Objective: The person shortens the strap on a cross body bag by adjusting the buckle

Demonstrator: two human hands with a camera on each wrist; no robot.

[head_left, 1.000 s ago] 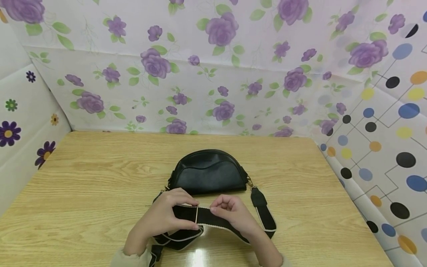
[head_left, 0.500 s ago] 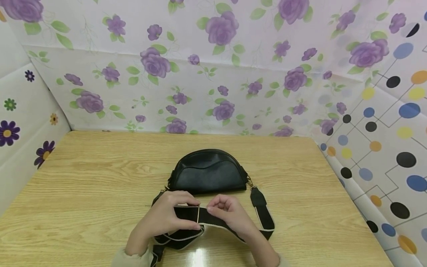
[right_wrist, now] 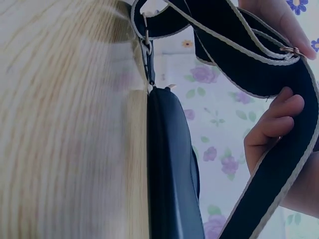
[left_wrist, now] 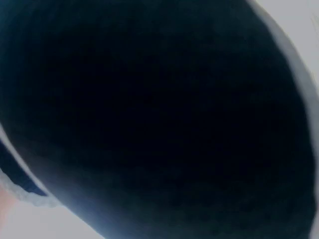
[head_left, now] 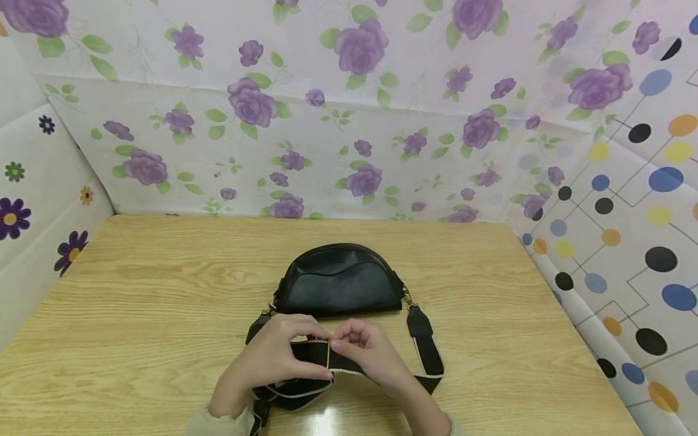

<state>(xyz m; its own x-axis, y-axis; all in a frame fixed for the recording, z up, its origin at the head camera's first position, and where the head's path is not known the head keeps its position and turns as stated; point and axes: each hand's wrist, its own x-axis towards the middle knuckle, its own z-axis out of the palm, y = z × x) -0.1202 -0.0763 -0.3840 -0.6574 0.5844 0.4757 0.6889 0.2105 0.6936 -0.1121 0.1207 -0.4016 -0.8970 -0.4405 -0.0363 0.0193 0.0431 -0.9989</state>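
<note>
A black half-moon handbag [head_left: 340, 284] lies on the table with its wide strap [head_left: 429, 354] clipped at both ends. The strap is black webbing with pale edges. My left hand [head_left: 278, 357] holds a thin gold slide buckle [head_left: 328, 354] on the strap, thumb below and fingers above. Close to its right, my right hand [head_left: 373, 354] pinches the strap's upper edge. In the right wrist view, curled fingers [right_wrist: 281, 117] lie behind the strap [right_wrist: 269, 184], near the buckle [right_wrist: 294, 51]. Black webbing [left_wrist: 159, 119] nearly fills the left wrist view, hiding the left fingers.
The wooden table [head_left: 180, 272] has loose strap folds [head_left: 294, 393] under the left hand. A floral sheet [head_left: 305, 121] stands behind the table, and a dotted sheet [head_left: 627, 272] borders its right side.
My right hand has moved left along with the strap, narrowing the gap to the buckle. The left hand and buckle have shifted slightly right. The handbag stays put.
</note>
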